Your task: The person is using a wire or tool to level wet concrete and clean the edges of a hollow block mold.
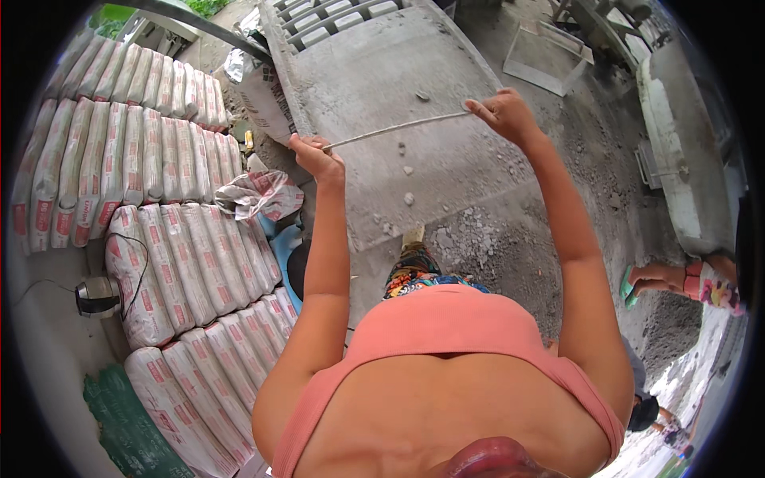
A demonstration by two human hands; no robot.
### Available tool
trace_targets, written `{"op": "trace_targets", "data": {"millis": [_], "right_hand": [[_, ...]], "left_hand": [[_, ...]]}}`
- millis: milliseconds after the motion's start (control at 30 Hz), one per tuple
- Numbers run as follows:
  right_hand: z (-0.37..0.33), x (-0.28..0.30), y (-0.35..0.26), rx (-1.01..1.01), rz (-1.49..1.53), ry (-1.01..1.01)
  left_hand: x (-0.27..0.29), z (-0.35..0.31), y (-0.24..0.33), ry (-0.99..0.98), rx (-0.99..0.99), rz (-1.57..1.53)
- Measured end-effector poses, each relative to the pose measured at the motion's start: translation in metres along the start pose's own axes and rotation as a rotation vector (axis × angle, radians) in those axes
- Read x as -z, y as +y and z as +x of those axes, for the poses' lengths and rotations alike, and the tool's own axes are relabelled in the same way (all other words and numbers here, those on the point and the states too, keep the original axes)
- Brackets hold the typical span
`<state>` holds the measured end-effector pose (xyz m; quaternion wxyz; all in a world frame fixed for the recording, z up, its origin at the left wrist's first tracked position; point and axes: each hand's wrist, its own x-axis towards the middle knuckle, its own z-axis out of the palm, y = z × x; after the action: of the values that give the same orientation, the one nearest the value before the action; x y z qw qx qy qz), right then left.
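Your left hand (319, 158) and right hand (507, 116) are closed around the cord (398, 127), nearly straight between them over the board (458, 163): apparently the stretching step, the next move likely calling for even tension.

You have room over the grey board's (374, 80) middle (a few small stones (409, 198) poke up), but the thin grey strip (398, 127) you hold crosses it. Grey blocks (348, 21) sit at the far end; piled bags (169, 159) line your left.
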<state>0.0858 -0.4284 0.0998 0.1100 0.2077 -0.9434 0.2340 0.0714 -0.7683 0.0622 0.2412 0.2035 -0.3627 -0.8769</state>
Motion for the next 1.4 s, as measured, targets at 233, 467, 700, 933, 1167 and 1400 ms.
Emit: {"op": "trace_targets", "data": {"millis": [233, 467, 700, 933, 1167, 1400], "right_hand": [[0.111, -0.064, 0.042, -0.108, -0.196, 0.21], [0.088, -0.093, 0.038, -0.296, -0.238, 0.147], [0.002, -0.074, 0.021, -0.314, -0.335, 0.181], [-0.124, -0.042, -0.022, -0.28, -0.324, 0.318], [-0.261, -0.031, -0.022, -0.33, -0.33, 0.378], [-0.4, -0.035, -0.049, -0.803, -0.234, 0.043]], "left_hand": [[-0.032, 0.089, -0.045, 0.073, -0.031, 0.041], [-0.001, 0.097, -0.065, -0.09, 0.088, 0.129], [0.032, 0.02, -0.057, -0.183, 0.149, 0.202], [0.089, -0.086, -0.047, -0.357, 0.125, 0.192], [0.105, -0.188, -0.058, -0.492, 0.116, 0.246], [0.144, -0.27, -0.08, -0.338, 0.402, 0.37]]}}
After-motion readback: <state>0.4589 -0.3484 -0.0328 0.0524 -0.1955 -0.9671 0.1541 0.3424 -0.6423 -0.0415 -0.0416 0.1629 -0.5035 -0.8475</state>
